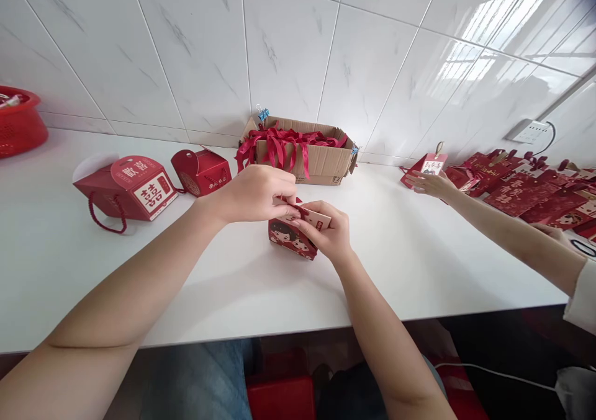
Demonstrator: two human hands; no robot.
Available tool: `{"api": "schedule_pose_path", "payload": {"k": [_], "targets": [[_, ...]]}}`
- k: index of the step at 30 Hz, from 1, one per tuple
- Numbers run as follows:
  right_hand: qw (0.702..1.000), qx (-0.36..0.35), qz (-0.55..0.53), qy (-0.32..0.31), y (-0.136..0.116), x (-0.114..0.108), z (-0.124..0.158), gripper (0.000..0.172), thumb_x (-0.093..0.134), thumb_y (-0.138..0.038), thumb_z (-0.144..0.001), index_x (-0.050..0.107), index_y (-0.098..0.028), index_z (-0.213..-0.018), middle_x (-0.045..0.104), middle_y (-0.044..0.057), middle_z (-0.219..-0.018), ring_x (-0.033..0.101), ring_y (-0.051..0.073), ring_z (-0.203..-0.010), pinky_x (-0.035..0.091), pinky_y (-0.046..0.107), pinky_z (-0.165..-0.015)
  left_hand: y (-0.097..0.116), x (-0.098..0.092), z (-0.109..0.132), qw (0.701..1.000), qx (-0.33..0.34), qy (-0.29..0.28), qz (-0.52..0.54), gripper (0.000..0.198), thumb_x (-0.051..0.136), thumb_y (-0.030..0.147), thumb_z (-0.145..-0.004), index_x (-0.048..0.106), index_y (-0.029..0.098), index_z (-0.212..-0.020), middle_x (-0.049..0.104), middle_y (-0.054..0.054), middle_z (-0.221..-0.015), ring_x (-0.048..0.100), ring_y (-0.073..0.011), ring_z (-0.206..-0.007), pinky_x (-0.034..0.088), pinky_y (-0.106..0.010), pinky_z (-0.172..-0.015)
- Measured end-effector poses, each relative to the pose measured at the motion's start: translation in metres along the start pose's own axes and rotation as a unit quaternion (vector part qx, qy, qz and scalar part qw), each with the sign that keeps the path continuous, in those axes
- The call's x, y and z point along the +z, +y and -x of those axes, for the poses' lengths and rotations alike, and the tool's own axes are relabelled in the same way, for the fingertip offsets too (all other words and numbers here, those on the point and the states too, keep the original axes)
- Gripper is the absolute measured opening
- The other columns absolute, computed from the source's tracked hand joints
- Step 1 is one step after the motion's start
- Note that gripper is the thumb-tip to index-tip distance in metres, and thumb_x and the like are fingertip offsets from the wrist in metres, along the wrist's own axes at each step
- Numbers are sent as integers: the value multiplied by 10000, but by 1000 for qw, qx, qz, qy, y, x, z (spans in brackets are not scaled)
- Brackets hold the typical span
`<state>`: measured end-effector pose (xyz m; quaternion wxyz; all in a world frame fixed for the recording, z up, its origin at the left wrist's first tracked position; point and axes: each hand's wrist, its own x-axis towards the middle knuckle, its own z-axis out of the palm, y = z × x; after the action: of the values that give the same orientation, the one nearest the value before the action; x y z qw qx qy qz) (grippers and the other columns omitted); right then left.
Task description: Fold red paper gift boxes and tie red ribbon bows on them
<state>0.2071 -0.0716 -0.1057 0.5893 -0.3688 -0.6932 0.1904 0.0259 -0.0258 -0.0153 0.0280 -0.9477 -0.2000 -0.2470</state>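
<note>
The right grip point(331, 229) clasps the top of a small dark-red paper gift box point(289, 238) printed with cartoon figures, directly beneath both hands. The left grip point(259, 193) is pinched together at that same top; what its fingertips hold is hidden. Beyond the grips, a brown cardboard carton point(323, 162) of dark-red fabric ribbons point(279, 139) stands on the white bench point(200, 308); left of them sits a larger red paper box with rope handles point(123, 181).
</note>
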Motion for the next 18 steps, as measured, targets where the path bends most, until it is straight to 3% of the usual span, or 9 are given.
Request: {"api": "schedule_pose_path", "payload": {"k": [5, 12, 18], "targets": [[999, 35, -8, 30, -4, 2, 1, 185, 758, -394, -709, 701, -243, -799, 755, 20, -812, 694, 188, -703, 577, 316, -664, 1, 1, 0, 1000, 1, -3, 8, 255, 612, 288, -831, 615, 174, -603, 552, 4, -580, 481, -101, -547, 325, -243, -533], [974, 171, -121, 88, -11, 12, 0, 252, 837, -380, -592, 749, -235, -778, 761, 6, -749, 717, 213, -709, 603, 331, -643, -1, 1, 0, 1000, 2, 6, -18, 283, 602, 293, -839, 594, 170, -584, 537, 8, -574, 448, -97, -528, 318, -245, -529], [952, 236, -166, 102, -11, 14, -2, 330, 854, -368, -553, 765, -213, -831, 772, 28, -816, 723, 237, -807, 615, 378, -740, -5, 4, -1, 999, -6, 11, -32, 276, 600, 283, -837, 594, 166, -587, 544, 7, -581, 449, -96, -537, 321, -243, -546]]}}
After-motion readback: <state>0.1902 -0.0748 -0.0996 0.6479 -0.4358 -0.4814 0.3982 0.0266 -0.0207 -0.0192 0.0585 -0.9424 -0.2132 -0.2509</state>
